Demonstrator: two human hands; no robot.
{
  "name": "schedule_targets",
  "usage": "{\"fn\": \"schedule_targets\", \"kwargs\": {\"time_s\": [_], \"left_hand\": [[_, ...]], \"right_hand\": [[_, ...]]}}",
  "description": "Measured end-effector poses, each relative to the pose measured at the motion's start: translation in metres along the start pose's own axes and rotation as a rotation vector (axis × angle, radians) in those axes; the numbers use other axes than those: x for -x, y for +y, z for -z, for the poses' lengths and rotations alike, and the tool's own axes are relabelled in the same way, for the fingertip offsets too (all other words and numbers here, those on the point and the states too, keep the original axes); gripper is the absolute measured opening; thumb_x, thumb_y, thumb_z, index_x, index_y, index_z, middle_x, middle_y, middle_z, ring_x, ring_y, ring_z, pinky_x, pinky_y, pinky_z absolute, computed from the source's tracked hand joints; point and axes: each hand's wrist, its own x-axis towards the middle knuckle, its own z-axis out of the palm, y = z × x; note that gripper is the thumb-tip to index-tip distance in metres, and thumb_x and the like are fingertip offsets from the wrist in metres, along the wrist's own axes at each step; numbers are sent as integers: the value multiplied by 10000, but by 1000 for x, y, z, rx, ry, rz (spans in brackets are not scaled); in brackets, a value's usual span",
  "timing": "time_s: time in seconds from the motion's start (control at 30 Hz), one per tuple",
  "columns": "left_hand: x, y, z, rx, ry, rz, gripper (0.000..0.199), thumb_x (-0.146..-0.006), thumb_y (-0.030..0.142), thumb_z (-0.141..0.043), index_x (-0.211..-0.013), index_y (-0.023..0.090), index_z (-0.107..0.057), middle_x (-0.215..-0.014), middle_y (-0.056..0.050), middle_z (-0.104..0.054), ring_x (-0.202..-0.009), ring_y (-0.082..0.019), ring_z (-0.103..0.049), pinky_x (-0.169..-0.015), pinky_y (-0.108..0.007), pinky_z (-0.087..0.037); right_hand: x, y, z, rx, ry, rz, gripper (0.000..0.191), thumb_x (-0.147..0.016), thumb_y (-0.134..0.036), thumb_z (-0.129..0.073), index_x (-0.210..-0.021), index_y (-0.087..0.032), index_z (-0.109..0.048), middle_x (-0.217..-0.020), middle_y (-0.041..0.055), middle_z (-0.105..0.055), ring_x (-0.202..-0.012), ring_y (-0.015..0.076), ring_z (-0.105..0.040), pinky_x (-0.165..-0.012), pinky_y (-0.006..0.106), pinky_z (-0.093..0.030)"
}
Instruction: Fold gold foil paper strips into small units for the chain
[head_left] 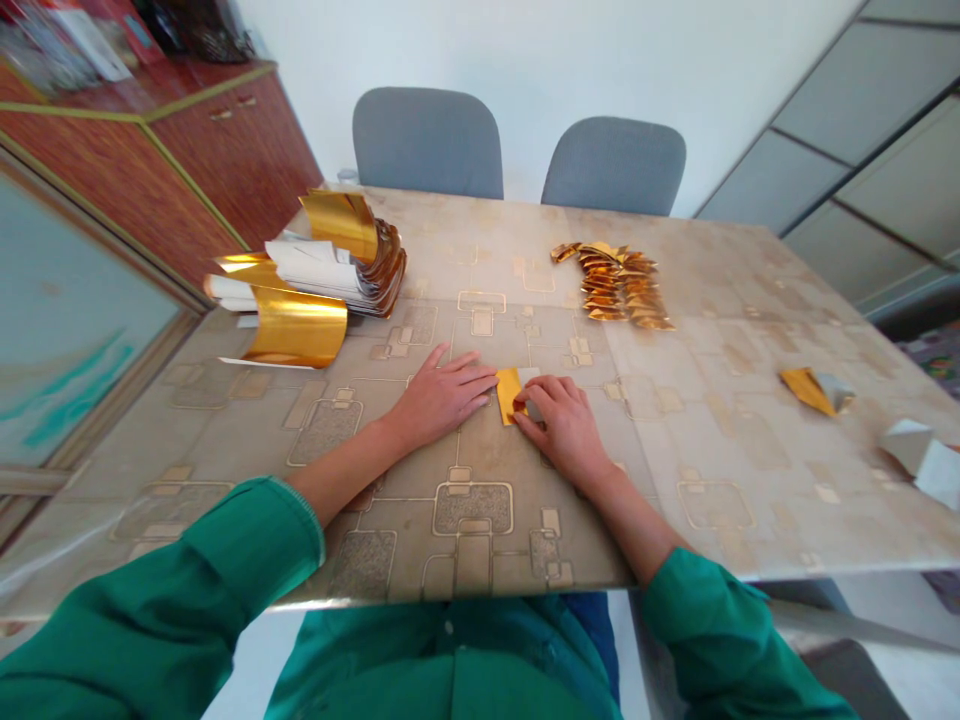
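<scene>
This looks like a room in a home, maybe a dining room. A big table [712, 430] with a soft, patterned cover fills the middle. Two gray chairs [427, 140] stand behind the table, side by side, against a white wall [540, 70]. A red-brown wood cupboard [232, 150] stands past the table's left corner, with small handles and some stuff piled on top. Gray door panels [825, 130] stand to the right of the table. Shiny gold paper [300, 335] lies on the table, and there are no big machines around.
</scene>
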Motion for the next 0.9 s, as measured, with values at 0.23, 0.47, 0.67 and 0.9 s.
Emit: {"fn": "schedule_targets", "kwargs": {"time_s": [0.23, 0.47, 0.67, 0.9], "left_hand": [[8, -3, 6, 10, -56, -211, 305, -1007, 213, -488, -1284, 248, -613, -1410, -40, -584, -1415, -250, -418, -1196, -520, -204], [16, -4, 17, 90, -130, -331, 350, -1002, 322, -514, -1339, 240, -562, -1455, -69, -537, -1430, -252, -390, -1218, -506, -133], [16, 1, 18, 174, -132, -355, 368, -983, 276, -527, -1349, 274, -568, -1405, -98, -559, -1343, -251, -489, -1192, -506, -200], [17, 2, 18, 204, -132, -336, 350, -982, 333, -541, -1329, 334, -580, -1408, -95, -532, -1313, -248, -495, -1166, -529, -202]], "right_hand": [[0, 0, 1, 5, -16, -2, 99, -911, -285, -621, -999, -243, -637, -1109, 71, -653, -1031, 266, -535, -869, 410, -428], [0, 1, 1, 13, -28, -5, 125, -892, -275, -652, -1009, -234, -641, -1115, 64, -647, -1060, 256, -533, -892, 406, -427], [1, 8, 2, -79, 32, 86, 123, -882, -221, -674, -1005, -225, -669, -1107, 63, -655, -1046, 239, -551, -890, 391, -422], [2, 8, -1, -177, 16, 192, 107, -928, -152, -587, -957, -216, -669, -1020, 48, -687, -965, 212, -565, -844, 360, -431]]}}
